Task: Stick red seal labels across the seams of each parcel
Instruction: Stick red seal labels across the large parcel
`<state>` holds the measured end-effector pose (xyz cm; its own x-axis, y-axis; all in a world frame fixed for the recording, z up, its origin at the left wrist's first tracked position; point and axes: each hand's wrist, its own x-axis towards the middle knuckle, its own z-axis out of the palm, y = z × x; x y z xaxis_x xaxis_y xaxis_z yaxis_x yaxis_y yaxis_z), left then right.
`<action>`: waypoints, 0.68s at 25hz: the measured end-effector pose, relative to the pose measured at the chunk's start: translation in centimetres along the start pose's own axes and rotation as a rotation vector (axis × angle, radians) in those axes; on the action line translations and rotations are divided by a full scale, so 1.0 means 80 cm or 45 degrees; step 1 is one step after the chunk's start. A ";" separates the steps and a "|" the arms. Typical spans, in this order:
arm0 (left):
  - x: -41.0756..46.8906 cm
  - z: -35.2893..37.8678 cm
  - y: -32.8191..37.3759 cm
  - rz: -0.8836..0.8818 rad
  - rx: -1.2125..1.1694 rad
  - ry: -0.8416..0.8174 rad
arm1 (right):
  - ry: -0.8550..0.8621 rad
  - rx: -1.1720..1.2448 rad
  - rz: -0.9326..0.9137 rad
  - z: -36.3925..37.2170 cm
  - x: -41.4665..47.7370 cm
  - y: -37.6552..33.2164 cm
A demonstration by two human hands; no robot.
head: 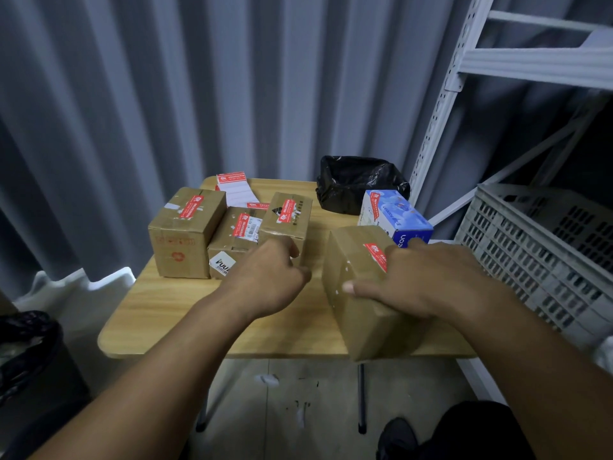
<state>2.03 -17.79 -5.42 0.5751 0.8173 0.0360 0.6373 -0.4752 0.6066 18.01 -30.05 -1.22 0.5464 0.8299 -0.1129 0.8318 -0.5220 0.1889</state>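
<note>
At one o'clock on the table (166,313) sat a black-bagged bin (361,184), its inside too dark to read; what the grey crate (530,247) at three o'clock held could not be told. The right hand (431,280) lay flat on the brown parcel (358,293) at four o'clock, fingers straight and spread, over the near end of the red seal label (376,254). At the parcel's nine o'clock the left hand (265,277) curled its fingers out of sight, so I could not tell its grip.

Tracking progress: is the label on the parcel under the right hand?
On: a red label lies atop the parcel, partly under the right hand.
</note>
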 end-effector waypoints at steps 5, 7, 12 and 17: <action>0.007 0.004 -0.003 0.019 -0.001 0.005 | -0.232 0.159 -0.216 -0.014 -0.001 0.009; 0.011 0.006 -0.006 0.023 0.009 0.052 | -0.314 0.087 -0.311 -0.014 -0.001 0.013; 0.021 0.013 -0.010 0.074 0.090 0.199 | -0.129 0.199 -0.321 0.011 0.035 0.005; 0.040 0.014 -0.021 0.047 0.080 0.223 | 0.142 0.356 -0.305 0.029 0.066 -0.015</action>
<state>3.40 -14.75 -7.24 0.5040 0.8406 0.1985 0.6513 -0.5208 0.5519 20.17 -25.50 -4.34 0.3322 0.9431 -0.0117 0.9376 -0.3316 -0.1047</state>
